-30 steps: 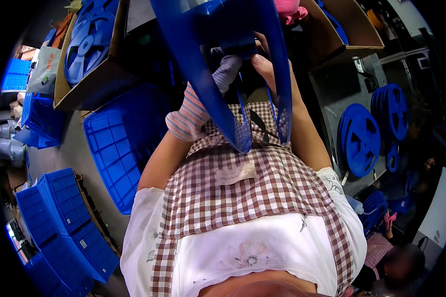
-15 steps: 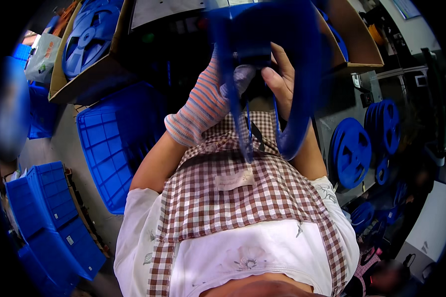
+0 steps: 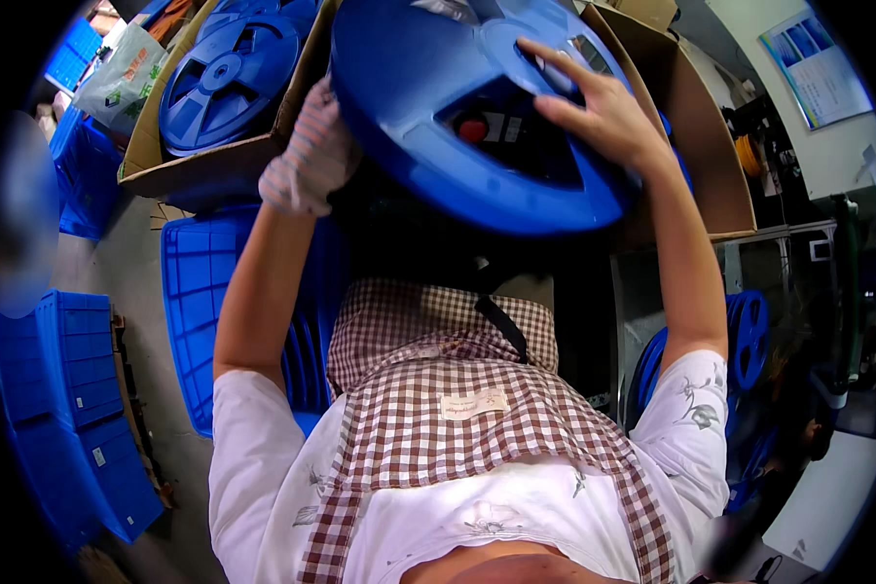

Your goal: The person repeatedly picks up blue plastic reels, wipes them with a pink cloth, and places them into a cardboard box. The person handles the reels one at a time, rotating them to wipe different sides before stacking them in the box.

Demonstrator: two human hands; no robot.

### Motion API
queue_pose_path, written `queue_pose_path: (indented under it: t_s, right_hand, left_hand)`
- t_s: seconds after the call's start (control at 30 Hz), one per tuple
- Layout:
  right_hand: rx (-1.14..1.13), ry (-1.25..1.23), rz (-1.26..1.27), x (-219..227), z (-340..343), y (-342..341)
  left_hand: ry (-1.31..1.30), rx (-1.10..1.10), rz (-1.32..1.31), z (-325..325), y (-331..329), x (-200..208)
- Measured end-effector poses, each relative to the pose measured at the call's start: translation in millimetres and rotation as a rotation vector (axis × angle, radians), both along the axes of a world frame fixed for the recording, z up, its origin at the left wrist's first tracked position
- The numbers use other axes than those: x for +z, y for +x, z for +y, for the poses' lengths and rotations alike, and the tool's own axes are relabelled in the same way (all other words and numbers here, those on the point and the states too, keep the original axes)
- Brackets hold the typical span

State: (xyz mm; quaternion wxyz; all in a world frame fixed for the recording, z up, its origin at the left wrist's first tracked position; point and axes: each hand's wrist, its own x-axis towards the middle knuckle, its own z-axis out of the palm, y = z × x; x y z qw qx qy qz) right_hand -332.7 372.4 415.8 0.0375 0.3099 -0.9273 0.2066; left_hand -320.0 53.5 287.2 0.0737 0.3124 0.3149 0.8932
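Note:
A large blue plastic reel point(image 3: 389, 88) is raised in front of me and tilted, its round face with cut-out windows turned toward me. My left hand point(image 3: 311, 156), in a striped knit glove, grips the reel's left edge; its fingertips are hidden behind the rim. My bare right hand point(image 3: 608, 112) reaches over the reel's right part. Its thumb and forefinger are spread apart beside the hub and a window. Through the lower window a red round button point(image 3: 472, 129) shows against dark equipment.
Blue reels point(image 3: 226, 83) fill a cardboard box point(image 3: 204, 180) at the far left. Another cardboard box point(image 3: 696, 127) stands at the far right. Below the left box is a blue crate point(image 3: 190, 321) with discs inside. Stacked blue crates point(image 3: 78, 360) stand farther left, and more reels point(image 3: 748, 336) at right.
The reel has moved up and away from my body and turned from edge-on to face me. My left hand has shifted left onto its rim; my right hand has moved up and right over its face.

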Motion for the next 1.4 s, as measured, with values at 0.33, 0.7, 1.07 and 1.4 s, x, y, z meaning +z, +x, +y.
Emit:
queue_pose_path:
  t_s: [0.33, 0.7, 1.07, 1.4]
  right_hand:
    - [-0.123, 0.195, 0.075, 3.8, -43.3, -184.2]
    - [-0.137, 0.232, 0.389, -5.8, -35.6, -174.3]
    - [-0.35, 0.015, 0.191, -100.0, 97.7, -28.1]
    - [-0.312, -0.108, 0.229, -90.1, 115.4, -35.0]
  left_hand:
    - [-0.311, 0.364, -0.158, -0.1, -101.0, 38.2]
    - [-0.803, 0.66, -0.205, -4.6, -34.5, 51.7]
    - [-1.242, 1.269, 0.05, -6.0, 2.8, -56.6]
    - [-1.392, 1.393, -0.14, -10.9, -4.7, -87.7]
